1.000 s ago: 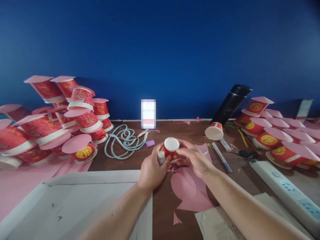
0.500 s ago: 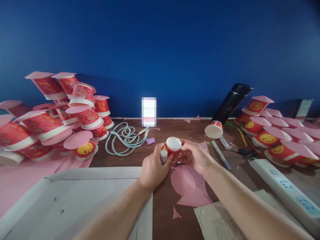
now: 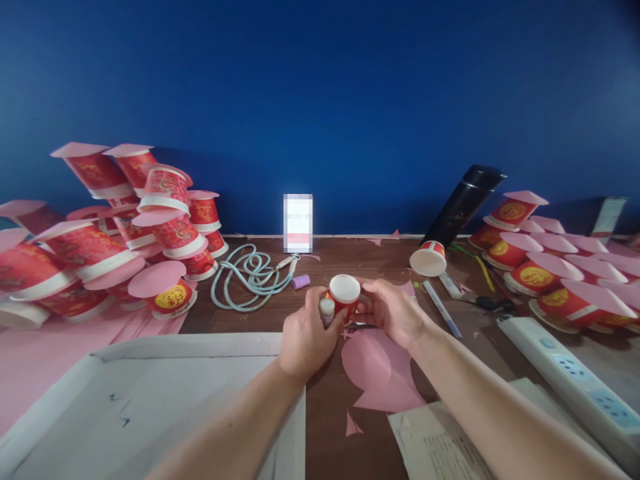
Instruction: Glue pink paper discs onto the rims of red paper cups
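Observation:
A small red paper cup (image 3: 345,289) with a white round end facing up is held over the table, between my two hands. My left hand (image 3: 309,333) is closed around its left side and also grips a glue stick (image 3: 327,312) with a pale tip against it. On the cup's right side, my right hand (image 3: 397,312) has thumb and bent fingers closed at its wall; the fingertips are partly hidden. Pink paper circles and offcuts (image 3: 377,373) lie just below the hands. A purple cap (image 3: 301,281) rests beyond my left hand.
Stacked red cups with pink paper tops stand left (image 3: 167,237) and right (image 3: 550,270). Near the wall are a phone (image 3: 298,223), coiled cable (image 3: 240,283), black flask (image 3: 465,203) and lying cup (image 3: 428,260). A white tray (image 3: 200,413) and power strip (image 3: 570,373) flank my arms.
The cup has turned or shifted slightly left in my hands, and the fingers of my right hand have moved a little at its side. Everything else stays in place.

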`<state>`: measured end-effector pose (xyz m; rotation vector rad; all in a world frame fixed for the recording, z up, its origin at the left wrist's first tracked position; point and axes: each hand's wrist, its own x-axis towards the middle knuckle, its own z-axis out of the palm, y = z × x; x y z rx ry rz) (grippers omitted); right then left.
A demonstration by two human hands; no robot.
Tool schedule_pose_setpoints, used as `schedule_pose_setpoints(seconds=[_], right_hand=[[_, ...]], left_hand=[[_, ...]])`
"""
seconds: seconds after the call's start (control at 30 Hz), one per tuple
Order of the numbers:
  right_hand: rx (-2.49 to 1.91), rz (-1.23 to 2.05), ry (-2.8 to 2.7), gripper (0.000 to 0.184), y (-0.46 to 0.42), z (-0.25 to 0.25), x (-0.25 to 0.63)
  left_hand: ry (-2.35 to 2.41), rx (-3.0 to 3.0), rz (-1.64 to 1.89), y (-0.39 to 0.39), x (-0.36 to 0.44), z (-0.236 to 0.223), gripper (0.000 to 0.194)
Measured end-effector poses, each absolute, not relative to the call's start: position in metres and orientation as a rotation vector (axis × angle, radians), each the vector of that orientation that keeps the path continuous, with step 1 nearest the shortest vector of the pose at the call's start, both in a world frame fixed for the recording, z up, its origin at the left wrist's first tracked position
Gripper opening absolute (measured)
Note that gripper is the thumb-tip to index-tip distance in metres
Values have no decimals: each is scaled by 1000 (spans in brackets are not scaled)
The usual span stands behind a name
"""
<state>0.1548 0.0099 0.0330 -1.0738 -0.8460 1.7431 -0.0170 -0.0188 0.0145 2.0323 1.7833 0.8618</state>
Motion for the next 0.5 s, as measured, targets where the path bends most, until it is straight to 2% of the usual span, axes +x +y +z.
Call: schedule_pose_setpoints(seconds=[0.4, 0.5], right_hand=[[-1090, 1671, -1219, 44, 5, 35, 154], [-1079, 1679, -1237, 45, 5, 35, 153]], left_hand=[[1783, 1981, 887, -19, -16, 13, 40], [1742, 1882, 929, -17, -16, 13, 47]])
